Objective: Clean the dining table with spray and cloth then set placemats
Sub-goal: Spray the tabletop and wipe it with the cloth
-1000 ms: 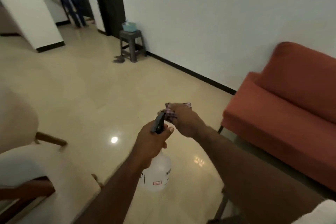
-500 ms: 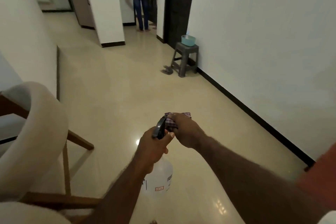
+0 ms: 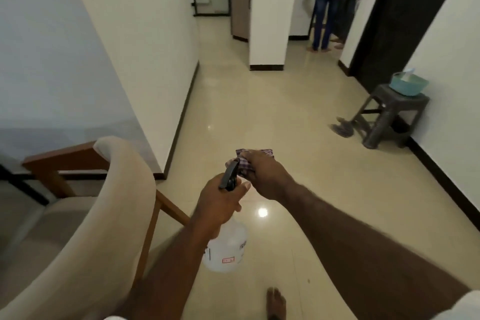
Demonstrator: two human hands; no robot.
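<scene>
My left hand (image 3: 218,209) grips the neck of a clear spray bottle (image 3: 226,249) with a black trigger head (image 3: 230,175); the bottle hangs below the hand over the floor. My right hand (image 3: 267,176) is closed around a bunched checked cloth (image 3: 244,162), held just in front of the nozzle. The corner of a glass-topped table (image 3: 46,138) with a wooden frame shows at the left, behind a chair. No placemats are in view.
A beige upholstered chair (image 3: 85,218) with wooden legs stands at lower left. A grey plastic stool (image 3: 389,114) with a teal basin (image 3: 409,83) stands by the right wall. A white pillar (image 3: 270,21) and people (image 3: 328,0) are down the hallway. My bare foot (image 3: 276,302) is below.
The view has swung left: the orange sofa has left the frame, and the chair, table corner and hallway have come in. Both hands keep the same hold on bottle and cloth.
</scene>
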